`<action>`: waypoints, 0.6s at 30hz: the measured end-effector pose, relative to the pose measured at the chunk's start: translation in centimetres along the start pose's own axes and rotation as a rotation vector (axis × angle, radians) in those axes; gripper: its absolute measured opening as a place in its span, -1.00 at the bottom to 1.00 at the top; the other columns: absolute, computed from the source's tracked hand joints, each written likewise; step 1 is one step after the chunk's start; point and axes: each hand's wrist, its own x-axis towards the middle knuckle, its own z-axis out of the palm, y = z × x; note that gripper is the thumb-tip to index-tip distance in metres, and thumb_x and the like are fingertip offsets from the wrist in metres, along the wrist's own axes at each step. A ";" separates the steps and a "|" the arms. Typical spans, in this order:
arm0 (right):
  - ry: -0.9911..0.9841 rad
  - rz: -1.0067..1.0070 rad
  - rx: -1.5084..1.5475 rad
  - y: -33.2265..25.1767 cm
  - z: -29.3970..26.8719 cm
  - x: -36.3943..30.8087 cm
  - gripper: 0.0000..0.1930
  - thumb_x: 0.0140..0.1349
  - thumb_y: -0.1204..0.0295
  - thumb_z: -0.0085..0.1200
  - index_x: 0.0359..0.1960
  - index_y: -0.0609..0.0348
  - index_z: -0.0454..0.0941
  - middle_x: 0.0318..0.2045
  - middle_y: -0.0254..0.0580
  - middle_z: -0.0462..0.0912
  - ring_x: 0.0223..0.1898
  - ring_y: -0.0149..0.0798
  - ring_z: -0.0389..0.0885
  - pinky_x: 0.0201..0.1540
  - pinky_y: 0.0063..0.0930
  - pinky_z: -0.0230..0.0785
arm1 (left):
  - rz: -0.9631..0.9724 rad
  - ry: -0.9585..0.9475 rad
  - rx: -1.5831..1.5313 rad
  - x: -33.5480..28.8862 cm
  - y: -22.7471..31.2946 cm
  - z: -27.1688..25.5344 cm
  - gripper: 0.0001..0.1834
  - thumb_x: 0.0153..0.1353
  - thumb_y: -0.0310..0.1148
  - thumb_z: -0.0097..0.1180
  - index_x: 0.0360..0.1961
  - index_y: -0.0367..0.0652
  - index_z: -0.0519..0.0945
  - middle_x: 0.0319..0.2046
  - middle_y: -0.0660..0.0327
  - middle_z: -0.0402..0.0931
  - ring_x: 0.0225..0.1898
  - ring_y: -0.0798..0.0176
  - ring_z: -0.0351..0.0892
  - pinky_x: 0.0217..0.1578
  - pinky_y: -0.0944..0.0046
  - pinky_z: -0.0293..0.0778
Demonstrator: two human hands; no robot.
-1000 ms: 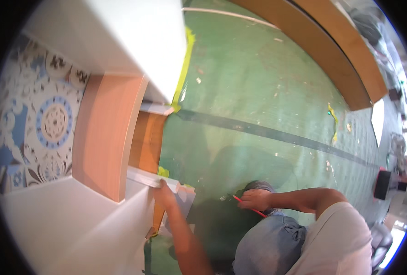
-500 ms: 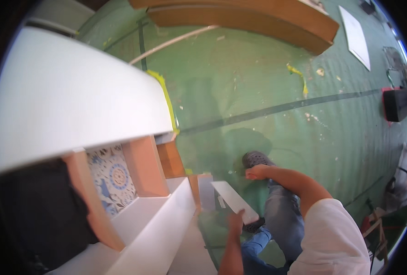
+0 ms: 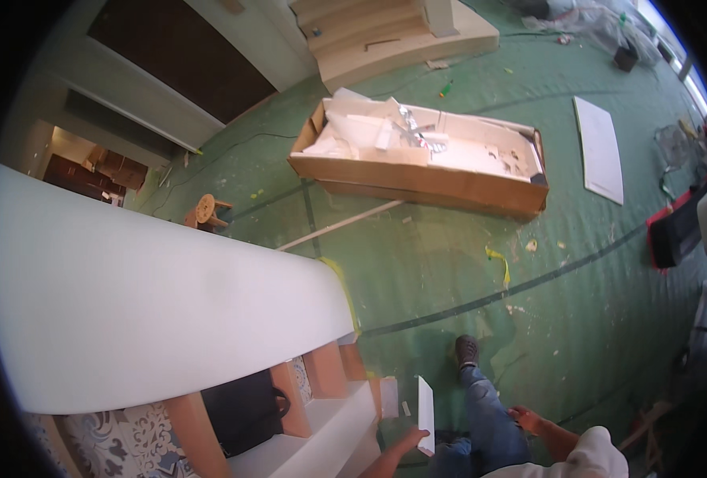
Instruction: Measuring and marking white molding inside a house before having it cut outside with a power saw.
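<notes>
A narrow white board [image 3: 425,406] stands out from my left hand [image 3: 419,436], whose fingers are closed around its near end. It slants up and away beside my leg. My right hand [image 3: 528,418] hangs to the right of my thigh with its fingers curled; whatever it may hold is hidden or too small to make out. One of my shoes [image 3: 466,350] is planted ahead on the green floor covering [image 3: 417,295].
On my left runs a large white panel [image 3: 170,303] above open wooden compartments, one with a black bag [image 3: 246,410]. Ahead lies a long cardboard box [image 3: 417,177] with packing inside. A white sheet [image 3: 599,151], a wooden stool [image 3: 207,210] and pale steps [image 3: 369,40] are farther off.
The view has tilted up, bringing the box and steps into sight. My left hand keeps hold of the white board, now more upright. My right hand has swung back from ahead to beside my thigh.
</notes>
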 end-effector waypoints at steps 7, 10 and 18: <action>-0.159 -0.280 -0.242 -13.1 -4.8 3.9 -0.60 0.23 0.09 0.04 -0.05 0.10 0.52 -0.17 -0.22 0.60 -0.12 -0.20 0.55 -0.06 -0.33 0.44 | 0.161 0.228 0.485 6.4 -0.2 -5.7 -0.47 0.05 -0.06 0.13 -0.23 -0.42 0.60 -0.32 -0.16 0.60 -0.22 -0.06 0.61 -0.14 0.12 0.43; 0.078 -0.823 -0.237 -15.8 -7.8 7.0 -0.72 0.27 0.20 0.05 -0.35 0.20 0.53 -0.49 -0.22 0.63 -0.48 -0.42 0.56 -0.41 -0.53 0.42 | 0.221 0.335 -0.072 6.8 4.1 -8.1 -0.53 0.07 -0.18 0.16 -0.20 -0.46 0.59 -0.32 0.00 0.63 -0.24 0.12 0.62 -0.19 0.19 0.45; 0.378 -0.526 -0.377 -23.4 -22.1 12.2 -0.77 0.24 0.33 -0.04 -0.32 0.29 0.49 -0.57 -0.10 0.59 -0.59 -0.30 0.58 -0.56 -0.45 0.42 | -0.085 0.174 -0.718 16.4 12.4 -18.4 -0.58 0.10 -0.22 0.15 -0.14 -0.38 0.56 -0.23 0.08 0.58 -0.22 0.20 0.58 -0.24 0.24 0.45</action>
